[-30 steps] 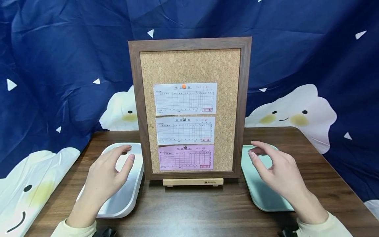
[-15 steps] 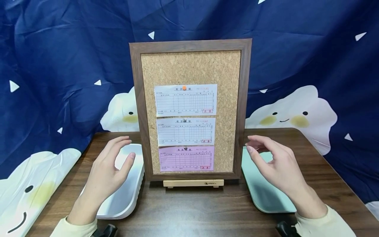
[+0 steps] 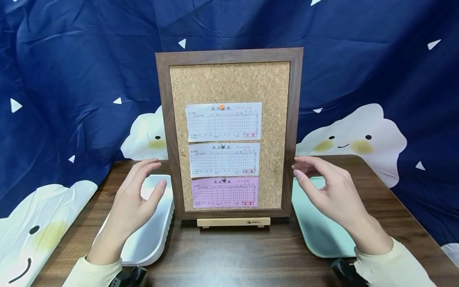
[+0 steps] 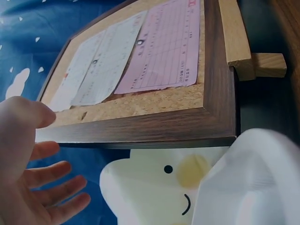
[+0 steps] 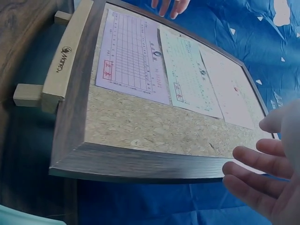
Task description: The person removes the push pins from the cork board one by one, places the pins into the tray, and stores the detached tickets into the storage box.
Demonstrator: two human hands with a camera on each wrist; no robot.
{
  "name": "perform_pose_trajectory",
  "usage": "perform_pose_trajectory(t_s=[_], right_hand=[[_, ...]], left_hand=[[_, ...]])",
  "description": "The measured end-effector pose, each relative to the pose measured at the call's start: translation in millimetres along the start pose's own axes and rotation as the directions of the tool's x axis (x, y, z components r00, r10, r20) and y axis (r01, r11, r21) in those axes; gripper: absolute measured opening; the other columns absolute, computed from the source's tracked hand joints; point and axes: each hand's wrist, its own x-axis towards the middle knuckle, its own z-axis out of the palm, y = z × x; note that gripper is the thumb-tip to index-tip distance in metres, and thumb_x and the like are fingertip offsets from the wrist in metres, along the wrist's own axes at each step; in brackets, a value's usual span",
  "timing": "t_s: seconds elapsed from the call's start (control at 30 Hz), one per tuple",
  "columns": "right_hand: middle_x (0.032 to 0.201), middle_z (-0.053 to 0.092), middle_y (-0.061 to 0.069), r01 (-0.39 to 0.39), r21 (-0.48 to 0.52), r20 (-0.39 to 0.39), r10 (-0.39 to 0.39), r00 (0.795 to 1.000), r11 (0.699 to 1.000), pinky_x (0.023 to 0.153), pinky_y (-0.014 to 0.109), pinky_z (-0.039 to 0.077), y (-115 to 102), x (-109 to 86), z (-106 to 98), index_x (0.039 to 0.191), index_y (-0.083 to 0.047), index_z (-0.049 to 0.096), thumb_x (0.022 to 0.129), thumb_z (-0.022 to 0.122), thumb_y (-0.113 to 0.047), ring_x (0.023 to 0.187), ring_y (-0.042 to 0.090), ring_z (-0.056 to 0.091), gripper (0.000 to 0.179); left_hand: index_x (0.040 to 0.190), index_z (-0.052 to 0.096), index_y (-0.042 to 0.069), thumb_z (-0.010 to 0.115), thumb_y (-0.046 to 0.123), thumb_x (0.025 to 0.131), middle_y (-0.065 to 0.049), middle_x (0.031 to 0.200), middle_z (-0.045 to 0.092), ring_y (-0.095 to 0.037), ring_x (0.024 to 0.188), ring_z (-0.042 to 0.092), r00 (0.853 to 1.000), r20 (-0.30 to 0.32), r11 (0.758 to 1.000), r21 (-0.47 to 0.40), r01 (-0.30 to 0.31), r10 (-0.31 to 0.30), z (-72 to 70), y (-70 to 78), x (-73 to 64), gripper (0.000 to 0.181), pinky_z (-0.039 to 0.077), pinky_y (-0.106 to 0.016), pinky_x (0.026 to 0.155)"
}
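Note:
A framed cork board [image 3: 272, 119] stands upright on a small wooden easel [image 3: 234, 222]. Pinned to it, one above another, are a white receipt slip [image 3: 224, 123] under an orange pushpin [image 3: 222, 107], a second white slip [image 3: 224, 161] and a purple slip [image 3: 225, 195], each of these with a metallic pin. My left hand [image 3: 130, 207] hovers left of the frame above a white tray [image 3: 165, 239], fingers relaxed and holding nothing. On the other side, my right hand [image 3: 333, 191] is raised over a green tray [image 3: 312, 243], its fingertips close to the frame's right edge, also holding nothing.
The brown wooden table [image 3: 229, 259] carries the board and both trays. Behind it hangs a dark blue cloth [image 3: 229, 24] printed with white clouds and triangles. Black straps [image 3: 130, 277] with cameras sit at the sleeve cuffs.
Both hands have risen a little and moved slightly inward toward the sides of the board. The slips, pins and trays stay where they were.

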Motion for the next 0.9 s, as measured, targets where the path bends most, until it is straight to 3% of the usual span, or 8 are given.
perform_pose_trajectory(t_s=[0.2,0.37,0.53,0.73,0.9], right_hand=[[0.1,0.081,0.005,0.028,0.015,0.004,-0.028,1.0,0.999,0.085,0.007,0.051,-2.3,10.6,1.8,0.123,-0.002,0.077,0.088,0.077,0.005,0.097,-0.011,0.065,0.036],[0.102,0.081,0.004,0.051,-0.007,0.011,-0.05,0.999,0.999,0.082,0.015,0.05,-3.8,18.2,3.9,0.123,-0.003,0.077,0.089,0.077,0.002,0.091,0.004,0.07,0.034],[0.103,0.081,0.006,0.069,-0.008,0.017,-0.069,0.997,0.998,0.084,0.015,0.049,-4.0,22.8,6.6,0.124,-0.002,0.076,0.09,0.077,0.002,0.087,0.016,0.071,0.035],[0.101,0.079,0.007,0.074,-0.02,0.031,-0.073,0.997,0.997,0.076,0.014,0.046,-3.9,26.6,8.1,0.122,0.0,0.075,0.091,0.076,0.002,0.086,0.016,0.068,0.031],[0.101,0.078,0.007,0.08,-0.015,0.048,-0.079,0.996,0.997,0.077,0.017,0.049,-3.9,31.0,10.3,0.121,0.002,0.075,0.092,0.076,0.002,0.086,0.015,0.068,0.028]], left_hand=[[0.138,0.066,0.0,0.074,0.005,0.094,-0.016,0.145,0.065,-0.035,0.132,0.062,0.999,-0.024,0.999,-0.035,-0.022,0.021,1.2,-0.1,4.3,0.045,0.032,-0.008,0.115],[0.141,0.064,0.0,0.074,0.005,0.094,-0.018,0.144,0.065,-0.036,0.13,0.062,1.0,-0.026,0.999,-0.037,0.004,-0.005,1.3,-1.3,6.2,0.049,0.033,-0.006,0.113],[0.143,0.063,0.0,0.074,0.004,0.094,-0.019,0.144,0.065,-0.036,0.128,0.063,1.0,-0.016,0.998,-0.061,0.01,-0.011,1.9,-3.6,8.0,0.05,0.036,-0.006,0.112],[0.144,0.061,-0.001,0.074,0.001,0.094,-0.019,0.146,0.064,-0.034,0.127,0.064,1.0,0.002,0.994,-0.11,-0.01,0.011,4.2,-4.3,12.6,0.052,0.041,-0.01,0.113],[0.145,0.06,-0.003,0.074,0.002,0.094,-0.019,0.147,0.063,-0.035,0.129,0.063,1.0,0.014,0.994,-0.111,-0.008,0.01,5.6,-4.4,15.2,0.053,0.039,-0.01,0.114]])
